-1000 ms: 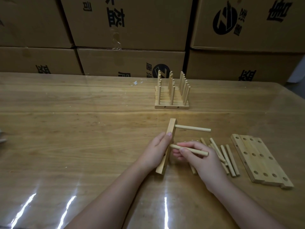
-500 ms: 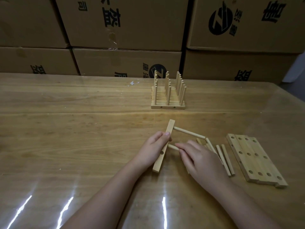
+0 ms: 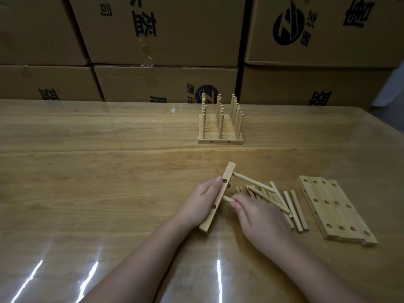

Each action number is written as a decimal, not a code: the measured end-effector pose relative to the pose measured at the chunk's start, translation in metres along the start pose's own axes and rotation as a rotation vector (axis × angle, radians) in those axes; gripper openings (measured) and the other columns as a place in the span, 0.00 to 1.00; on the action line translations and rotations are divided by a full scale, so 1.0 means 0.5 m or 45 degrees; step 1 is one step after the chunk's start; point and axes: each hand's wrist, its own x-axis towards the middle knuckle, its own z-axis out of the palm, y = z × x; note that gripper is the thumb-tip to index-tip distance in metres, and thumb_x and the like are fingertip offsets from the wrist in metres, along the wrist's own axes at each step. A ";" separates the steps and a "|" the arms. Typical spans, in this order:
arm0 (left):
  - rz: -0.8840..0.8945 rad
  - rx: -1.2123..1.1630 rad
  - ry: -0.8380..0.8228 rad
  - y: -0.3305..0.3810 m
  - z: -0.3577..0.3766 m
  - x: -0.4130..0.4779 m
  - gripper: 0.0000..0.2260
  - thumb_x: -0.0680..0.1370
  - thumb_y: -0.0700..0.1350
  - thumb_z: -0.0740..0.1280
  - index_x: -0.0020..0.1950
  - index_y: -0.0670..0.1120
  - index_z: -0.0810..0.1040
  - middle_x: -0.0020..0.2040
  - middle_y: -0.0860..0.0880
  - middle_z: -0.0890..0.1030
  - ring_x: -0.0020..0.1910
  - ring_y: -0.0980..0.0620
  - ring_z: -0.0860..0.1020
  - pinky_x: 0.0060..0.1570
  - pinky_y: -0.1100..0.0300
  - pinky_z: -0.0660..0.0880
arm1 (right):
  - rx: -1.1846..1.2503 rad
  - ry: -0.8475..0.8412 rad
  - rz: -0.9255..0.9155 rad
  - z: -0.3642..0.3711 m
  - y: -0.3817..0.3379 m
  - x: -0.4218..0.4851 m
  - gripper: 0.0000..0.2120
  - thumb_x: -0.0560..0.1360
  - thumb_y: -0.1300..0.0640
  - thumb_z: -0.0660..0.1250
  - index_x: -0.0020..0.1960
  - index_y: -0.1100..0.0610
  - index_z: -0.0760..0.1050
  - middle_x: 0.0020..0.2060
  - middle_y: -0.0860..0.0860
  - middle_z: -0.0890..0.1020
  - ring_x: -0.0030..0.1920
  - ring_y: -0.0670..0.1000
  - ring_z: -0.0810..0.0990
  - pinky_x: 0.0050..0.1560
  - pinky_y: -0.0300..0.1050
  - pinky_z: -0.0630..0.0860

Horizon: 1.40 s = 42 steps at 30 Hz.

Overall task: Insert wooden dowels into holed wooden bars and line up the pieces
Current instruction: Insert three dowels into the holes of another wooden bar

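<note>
1. The left hand [image 3: 202, 204] has its fingers curled around a pale, narrow wooden bar with round holes [image 3: 227, 176]. The bar stands on edge and runs aslant, with its near end below the left wrist.
2. A round light-wood dowel [image 3: 253, 182] sits in the bar just beyond the left fingertips and juts out to the right.
3. The right hand [image 3: 262, 221] pinches a second short wooden dowel [image 3: 227, 199] between its fingertips. That dowel's far end meets the bar right beside the left palm. I cannot tell how deep it sits in its hole.
4. A loose heap of plain wooden dowels [image 3: 293, 206] lies just beyond and to the right of the right fingers. The first dowel's free end rests over the heap.
5. A flat group of spare holed wooden bars [image 3: 334, 211] lies side by side right of the heap, apart from both hands.
6. A finished block of bars with upright dowels [image 3: 220, 130] stands well beyond all the fingertips.
7. All of this rests on a glossy wooden table [image 3: 87, 182]. Brown cardboard boxes with dark print [image 3: 164, 29] are stacked behind it.
</note>
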 end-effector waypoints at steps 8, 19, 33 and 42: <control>0.071 0.128 0.009 -0.002 0.000 -0.006 0.23 0.77 0.62 0.53 0.50 0.47 0.80 0.46 0.46 0.82 0.49 0.51 0.79 0.54 0.58 0.72 | 0.352 -0.147 0.185 -0.010 -0.001 0.002 0.10 0.79 0.50 0.56 0.47 0.47 0.75 0.37 0.46 0.80 0.40 0.47 0.77 0.42 0.45 0.72; 0.189 0.188 0.026 0.014 -0.002 -0.015 0.18 0.78 0.57 0.55 0.50 0.49 0.80 0.42 0.49 0.81 0.45 0.53 0.79 0.49 0.55 0.73 | 0.537 -0.076 0.238 -0.005 -0.003 -0.005 0.09 0.78 0.50 0.58 0.44 0.44 0.76 0.35 0.43 0.80 0.38 0.40 0.76 0.42 0.44 0.75; -0.091 -0.082 0.382 0.010 -0.027 0.012 0.17 0.82 0.54 0.55 0.49 0.49 0.81 0.40 0.57 0.81 0.40 0.64 0.77 0.41 0.67 0.70 | 0.314 0.364 0.108 -0.018 0.016 0.002 0.20 0.77 0.46 0.52 0.67 0.48 0.67 0.46 0.41 0.71 0.39 0.39 0.72 0.36 0.36 0.69; -0.200 -0.416 0.463 0.018 -0.037 0.011 0.22 0.82 0.56 0.52 0.55 0.45 0.80 0.32 0.53 0.79 0.32 0.59 0.77 0.33 0.64 0.73 | -0.250 0.252 0.420 -0.014 0.047 0.008 0.21 0.76 0.51 0.62 0.68 0.51 0.67 0.52 0.49 0.73 0.51 0.48 0.68 0.51 0.45 0.67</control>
